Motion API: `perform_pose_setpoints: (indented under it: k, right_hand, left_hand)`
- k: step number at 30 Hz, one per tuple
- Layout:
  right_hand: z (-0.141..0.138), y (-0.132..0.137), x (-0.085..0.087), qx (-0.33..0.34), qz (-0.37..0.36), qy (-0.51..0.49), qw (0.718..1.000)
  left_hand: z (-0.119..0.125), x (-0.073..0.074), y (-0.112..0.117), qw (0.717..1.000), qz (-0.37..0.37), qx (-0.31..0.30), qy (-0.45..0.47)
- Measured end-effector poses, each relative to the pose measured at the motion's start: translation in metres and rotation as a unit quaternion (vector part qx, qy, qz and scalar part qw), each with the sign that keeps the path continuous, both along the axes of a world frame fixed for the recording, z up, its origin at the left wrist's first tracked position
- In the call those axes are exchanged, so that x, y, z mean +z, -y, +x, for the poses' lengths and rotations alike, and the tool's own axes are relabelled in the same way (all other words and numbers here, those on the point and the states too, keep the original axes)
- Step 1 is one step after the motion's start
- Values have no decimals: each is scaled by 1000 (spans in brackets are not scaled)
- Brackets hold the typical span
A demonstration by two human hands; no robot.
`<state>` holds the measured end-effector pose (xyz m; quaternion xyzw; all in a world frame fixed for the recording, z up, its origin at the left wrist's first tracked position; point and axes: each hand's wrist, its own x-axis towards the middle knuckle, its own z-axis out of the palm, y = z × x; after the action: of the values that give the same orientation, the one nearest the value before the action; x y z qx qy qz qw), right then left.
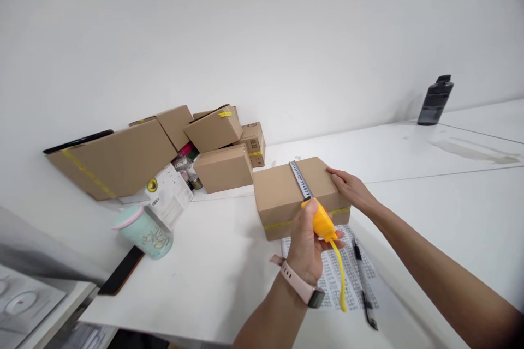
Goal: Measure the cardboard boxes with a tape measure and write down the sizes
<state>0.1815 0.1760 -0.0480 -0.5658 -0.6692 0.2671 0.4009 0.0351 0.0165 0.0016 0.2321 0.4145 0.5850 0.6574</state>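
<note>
A yellow tape measure (323,221) is gripped in my left hand (305,245), its yellow strap hanging down. Its extended blade (300,179) lies across the top of a brown cardboard box (282,185), from the near edge to the far edge. My right hand (347,188) rests with outstretched fingers against the box's right side and top edge. Yellow tape runs along the box's front face. Partly under the box is a printed sheet (333,283) with rows of text, and on it lies a black pen (362,278).
Several cardboard boxes (223,169) are piled at the back left against the wall. A mint tumbler (145,232) leans beside a white package (170,196) on the left. A dark bottle (436,101) stands at the back right. The white table (196,283) ends at the front left.
</note>
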Motion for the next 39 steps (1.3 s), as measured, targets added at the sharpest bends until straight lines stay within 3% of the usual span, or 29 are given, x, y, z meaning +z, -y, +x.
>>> perform_pose_setpoints:
  k: [7,16,28,39]
  right_hand:
    - [-1,1,1,8,0,-5,1000]
    - [-2,3,2,1,-9,5,1000]
    - [-1,-1,-2,6,-6,13,1000]
    - [0,-2,-3,7,-9,11,1000]
  left_hand:
    - [4,-8,4,1000,8,10,-18]
    - [19,-7,4,1000,5,17,-24]
    - [15,-6,4,990,-8,20,140]
    - [17,-4,7,982,-16,34,187]
